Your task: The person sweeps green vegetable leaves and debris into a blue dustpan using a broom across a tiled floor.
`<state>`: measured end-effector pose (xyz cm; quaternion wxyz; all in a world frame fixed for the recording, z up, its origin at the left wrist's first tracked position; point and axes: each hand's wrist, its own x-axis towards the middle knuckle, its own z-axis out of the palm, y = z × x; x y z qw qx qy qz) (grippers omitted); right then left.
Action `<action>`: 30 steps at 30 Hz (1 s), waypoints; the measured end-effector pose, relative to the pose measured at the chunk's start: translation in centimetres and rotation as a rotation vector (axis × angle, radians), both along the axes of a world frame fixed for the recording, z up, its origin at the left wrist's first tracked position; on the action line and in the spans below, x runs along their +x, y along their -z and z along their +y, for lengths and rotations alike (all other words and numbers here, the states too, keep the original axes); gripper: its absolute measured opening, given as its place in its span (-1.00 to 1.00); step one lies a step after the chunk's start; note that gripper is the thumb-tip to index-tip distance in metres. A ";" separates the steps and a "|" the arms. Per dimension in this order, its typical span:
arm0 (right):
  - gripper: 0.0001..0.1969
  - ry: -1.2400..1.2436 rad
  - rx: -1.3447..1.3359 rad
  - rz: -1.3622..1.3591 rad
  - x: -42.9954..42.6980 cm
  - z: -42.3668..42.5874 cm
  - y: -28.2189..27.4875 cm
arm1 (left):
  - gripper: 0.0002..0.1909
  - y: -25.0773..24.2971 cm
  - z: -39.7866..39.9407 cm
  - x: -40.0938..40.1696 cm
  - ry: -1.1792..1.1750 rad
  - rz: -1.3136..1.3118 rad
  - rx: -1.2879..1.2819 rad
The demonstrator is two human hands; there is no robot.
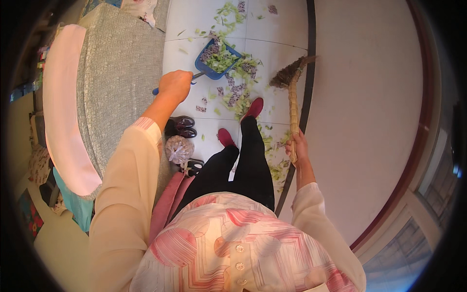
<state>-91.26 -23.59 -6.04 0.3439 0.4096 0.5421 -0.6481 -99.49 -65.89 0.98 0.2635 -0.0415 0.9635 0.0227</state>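
My left hand (pixel 176 86) is closed around the handle of a blue dustpan (pixel 214 76), which holds chopped green leaves and patterned scraps. More green pieces (pixel 242 106) and patterned scraps (pixel 201 108) lie strewn over the white tiles around the dustpan and near my feet. On the right, my right hand (pixel 298 148) grips the pale bound handle of a short straw broom (pixel 293 98). The broom's dark bristle head is raised toward the wall, by the black skirting strip, apart from the dustpan.
A sofa or bed with a grey patterned cover (pixel 116 69) runs along the left. Beside it on the floor are dark shiny shoes (pixel 185 126), a tied plastic bag (pixel 179 149) and another shoe (pixel 195 167). A pale wall (pixel 361 95) stands at the right.
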 end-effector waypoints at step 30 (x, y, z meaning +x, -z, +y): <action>-0.81 0.007 0.200 -0.504 24.0 6.4 -3.6 | -0.79 -0.9 2.0 2.9 -0.036 -0.077 -0.059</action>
